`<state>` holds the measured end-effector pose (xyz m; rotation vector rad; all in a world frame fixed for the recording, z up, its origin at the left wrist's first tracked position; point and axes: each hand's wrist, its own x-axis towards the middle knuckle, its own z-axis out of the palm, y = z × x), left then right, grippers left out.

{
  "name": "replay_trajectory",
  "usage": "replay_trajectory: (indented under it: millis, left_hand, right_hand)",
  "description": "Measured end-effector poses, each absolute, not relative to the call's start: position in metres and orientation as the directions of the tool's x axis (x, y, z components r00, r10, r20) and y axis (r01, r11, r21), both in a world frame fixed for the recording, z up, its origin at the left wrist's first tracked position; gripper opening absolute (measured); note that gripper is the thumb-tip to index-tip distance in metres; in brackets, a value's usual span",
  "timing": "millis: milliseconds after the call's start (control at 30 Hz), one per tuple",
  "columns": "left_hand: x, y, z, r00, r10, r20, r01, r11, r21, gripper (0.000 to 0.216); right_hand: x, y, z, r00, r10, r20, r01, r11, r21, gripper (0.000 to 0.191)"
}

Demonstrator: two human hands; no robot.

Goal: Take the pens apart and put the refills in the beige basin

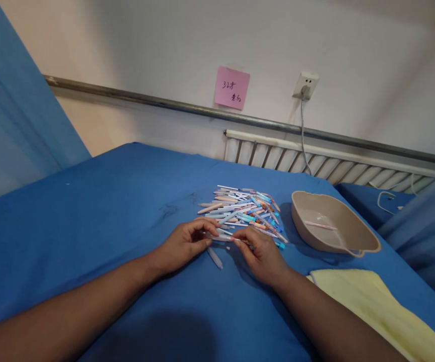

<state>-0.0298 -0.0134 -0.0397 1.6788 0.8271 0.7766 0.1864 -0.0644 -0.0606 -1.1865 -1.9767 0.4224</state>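
Note:
Between my two hands lies a pale pen barrel (223, 238), held level just in front of a heap of pen parts (240, 208). My left hand (187, 241) is closed on its left end, thumb and fingers pinching. The fingertips of my right hand (260, 251) pinch at its right end, where a thin tip shows. Whether the right fingers grip the barrel or a small part at its end, I cannot tell. A loose grey barrel (215, 258) rests on the blue cloth below, with a tiny pale piece (228, 247) beside it.
A beige plastic basin (338, 216) stands right of the heap, with one pinkish pen (320, 225) inside. A yellow towel (368, 301) lies in front of it. Behind the blue-covered surface (108, 211) are a radiator (278, 153) and a plugged socket (305, 85). Blue curtains (17, 95) hang at both sides.

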Motion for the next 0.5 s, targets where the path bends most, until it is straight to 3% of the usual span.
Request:
replay_trajectory:
  millis: [100, 200, 367, 500]
  left_hand:
    - [-0.0297, -0.0127, -0.0404, 0.545, 0.837, 0.046, 0.11, -0.126, 0.986, 0.035]
    - [-0.0289, -0.0121, -0.0401, 0.543, 0.836, -0.077, 0.215, -0.051, 0.975, 0.029]
    - [-0.0287, -0.0124, -0.0389, 0.522, 0.848, 0.094, 0.163, -0.207, 0.965, 0.023]
    - [-0.0281, -0.0128, -0.038, 0.518, 0.855, 0.007, 0.179, -0.117, 0.977, 0.035]
  right_hand:
    - [0.1864, -0.0643, -0.0605, -0.261, 0.85, 0.457, 0.594, 0.515, -0.618, 0.014]
    - [0.1868, -0.0637, -0.061, -0.277, 0.847, 0.453, 0.593, 0.522, -0.614, 0.014]
    - [0.1876, -0.0626, -0.0617, -0.261, 0.856, 0.446, 0.604, 0.505, -0.617, 0.013]
    - [0.187, -0.0643, -0.0608, -0.264, 0.852, 0.452, 0.6, 0.512, -0.615, 0.013]
